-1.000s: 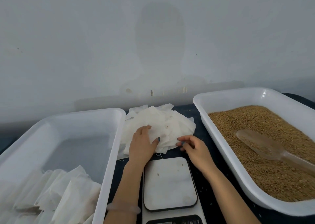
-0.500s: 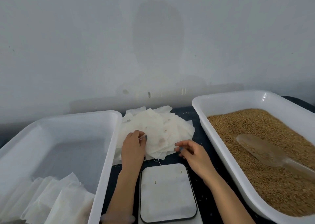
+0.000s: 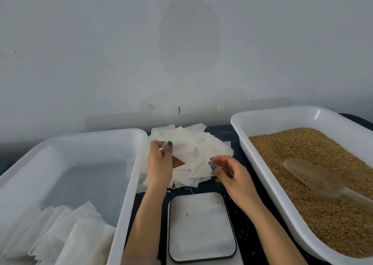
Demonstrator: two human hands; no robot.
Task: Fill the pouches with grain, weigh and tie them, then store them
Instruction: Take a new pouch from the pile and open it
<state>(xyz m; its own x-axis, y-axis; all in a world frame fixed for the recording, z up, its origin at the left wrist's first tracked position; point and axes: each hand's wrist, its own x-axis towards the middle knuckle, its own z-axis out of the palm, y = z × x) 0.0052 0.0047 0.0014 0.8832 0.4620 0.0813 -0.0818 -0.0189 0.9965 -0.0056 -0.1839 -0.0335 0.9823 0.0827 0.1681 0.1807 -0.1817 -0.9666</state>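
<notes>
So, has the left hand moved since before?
Yes. The left hand shifted away from the scale, further onto the pouch pile, now pinching a pouch.

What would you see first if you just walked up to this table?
The big white tray on the right, full of golden-brown grain, with a clear scoop lying in it. In the middle, the left hand pinches one pouch over a white pile, just beyond the scale.

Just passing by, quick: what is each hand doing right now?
Left hand: pinching a pouch.
Right hand: loosely curled by the pile; hold cannot be told.
</notes>
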